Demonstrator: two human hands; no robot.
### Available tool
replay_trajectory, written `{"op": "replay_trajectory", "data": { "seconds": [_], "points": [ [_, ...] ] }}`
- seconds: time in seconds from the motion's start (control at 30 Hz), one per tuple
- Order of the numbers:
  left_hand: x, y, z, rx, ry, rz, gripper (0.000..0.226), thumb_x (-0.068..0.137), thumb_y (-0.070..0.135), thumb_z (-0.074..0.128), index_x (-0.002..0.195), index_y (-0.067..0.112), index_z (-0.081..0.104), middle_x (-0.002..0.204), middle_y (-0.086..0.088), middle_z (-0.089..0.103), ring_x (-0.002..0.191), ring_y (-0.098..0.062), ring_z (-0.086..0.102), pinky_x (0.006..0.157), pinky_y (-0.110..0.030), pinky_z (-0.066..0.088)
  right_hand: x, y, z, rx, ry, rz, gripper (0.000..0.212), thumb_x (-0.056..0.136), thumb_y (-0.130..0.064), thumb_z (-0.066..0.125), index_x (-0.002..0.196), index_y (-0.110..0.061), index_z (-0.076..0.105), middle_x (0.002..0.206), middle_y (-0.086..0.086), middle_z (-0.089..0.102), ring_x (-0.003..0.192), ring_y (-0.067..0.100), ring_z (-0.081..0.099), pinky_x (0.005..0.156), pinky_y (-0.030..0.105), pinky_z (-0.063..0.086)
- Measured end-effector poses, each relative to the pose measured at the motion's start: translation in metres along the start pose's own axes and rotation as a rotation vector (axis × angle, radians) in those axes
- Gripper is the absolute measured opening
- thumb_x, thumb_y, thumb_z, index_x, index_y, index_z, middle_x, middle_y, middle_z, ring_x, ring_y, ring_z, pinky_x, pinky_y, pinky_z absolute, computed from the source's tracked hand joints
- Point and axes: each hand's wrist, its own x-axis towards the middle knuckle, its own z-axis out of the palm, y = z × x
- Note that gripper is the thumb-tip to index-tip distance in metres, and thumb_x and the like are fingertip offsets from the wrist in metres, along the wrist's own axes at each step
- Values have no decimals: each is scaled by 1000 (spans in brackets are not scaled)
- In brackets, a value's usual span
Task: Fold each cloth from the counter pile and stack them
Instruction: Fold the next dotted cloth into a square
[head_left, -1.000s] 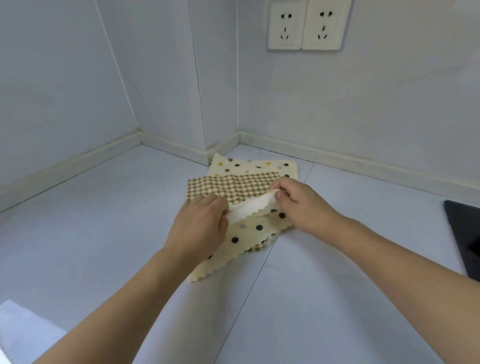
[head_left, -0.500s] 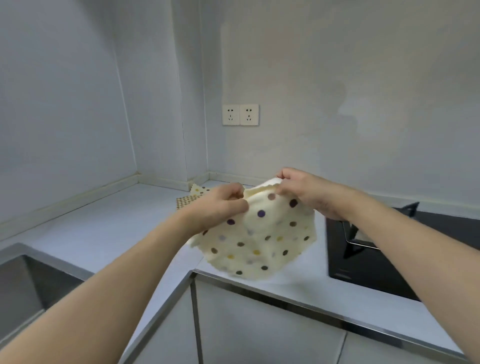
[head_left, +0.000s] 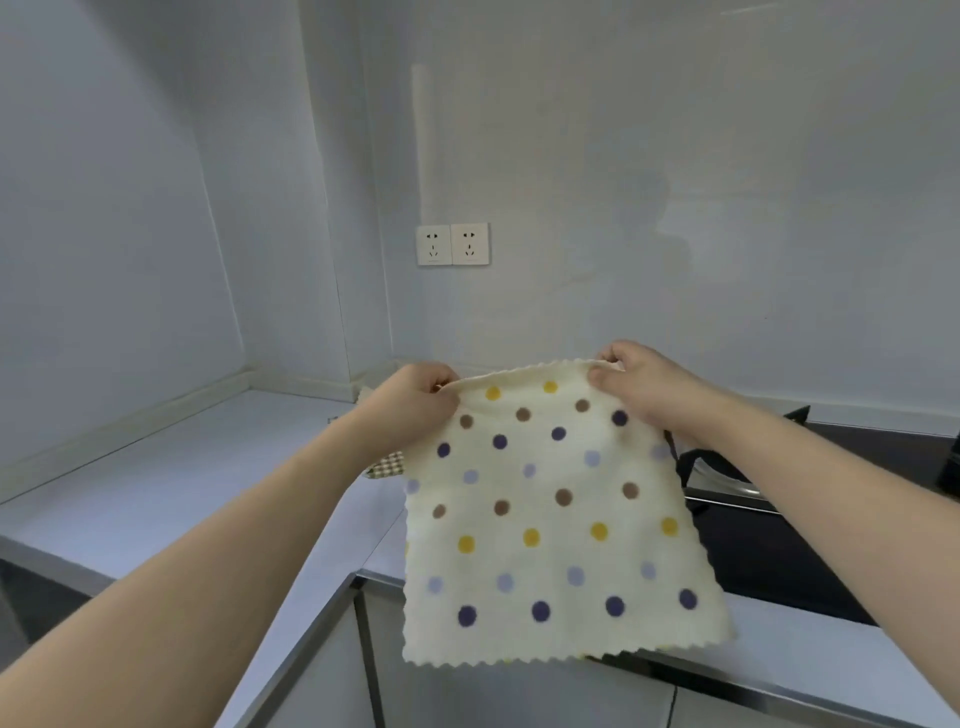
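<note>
A cream cloth with coloured polka dots (head_left: 550, 519) hangs flat and unfolded in the air in front of me, its zigzag lower edge below the counter's front edge. My left hand (head_left: 418, 400) pinches its top left corner. My right hand (head_left: 636, 387) pinches its top right corner. Behind my left wrist, a brown checked cloth (head_left: 387, 462) lies on the counter (head_left: 182, 483), mostly hidden by my arm and the hanging cloth.
A black hob (head_left: 779, 545) is set into the counter on the right, behind the hanging cloth. Two wall sockets (head_left: 453, 244) sit above the corner. Cabinet fronts (head_left: 322, 675) run below the counter edge.
Both hands lifted the dotted cloth off the counter pile, drew back from the corner and spread apart, so the cloth now hangs open and flat. The checked cloth stayed on the counter.
</note>
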Motion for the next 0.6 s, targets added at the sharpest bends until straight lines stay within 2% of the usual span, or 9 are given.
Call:
{"op": "replay_trajectory", "data": {
  "seconds": [0.07,0.13,0.23,0.37,0.43,0.5,0.6],
  "points": [
    [17,-6,1,35,71,-3,15,93,20,46,94,21,61,86,-1,68,76,-21,65,69,-37,54,17,6,3,22,67,-28,15,94,-25,53,93,-10,58,89,3,61,74,17,56,64,29,43],
    [28,-7,-3,33,151,14,12,95,24,48,100,21,59,88,0,68,77,-20,66,69,-37,55,30,4,0,99,113,-51,14,93,-22,56,87,-12,64,85,2,65,73,16,58,65,31,48],
    [34,-3,-18,-6,236,76,10,95,24,51,95,21,61,86,3,68,76,-16,65,66,-32,52,39,-6,-8,179,154,-104,16,93,-20,59,82,-17,70,85,1,70,75,17,63,71,34,53],
    [21,-4,-29,-19,230,118,13,94,23,54,88,22,66,82,3,69,73,-15,62,67,-30,51,29,-10,-11,75,169,-166,18,93,-21,58,79,-22,68,81,-3,67,72,13,58,69,28,46],
    [6,-9,-24,12,184,110,14,94,22,57,86,22,69,76,6,67,68,-12,59,62,-26,46,14,-2,-5,-2,107,-151,18,93,-21,59,78,-26,66,81,-7,65,77,11,58,72,26,43],
    [-14,-21,-13,70,54,91,13,92,20,61,83,23,71,70,9,64,63,-10,55,59,-24,41,-6,15,8,-141,-27,-111,18,92,-22,61,75,-29,64,79,-11,64,75,10,57,70,24,41],
    [-43,-49,15,199,-236,47,10,90,26,64,85,28,73,79,14,68,74,-8,61,71,-25,49,-40,48,33,-362,-311,-23,18,89,-24,64,72,-31,62,76,-16,61,75,7,57,65,22,42]
  ]
}}
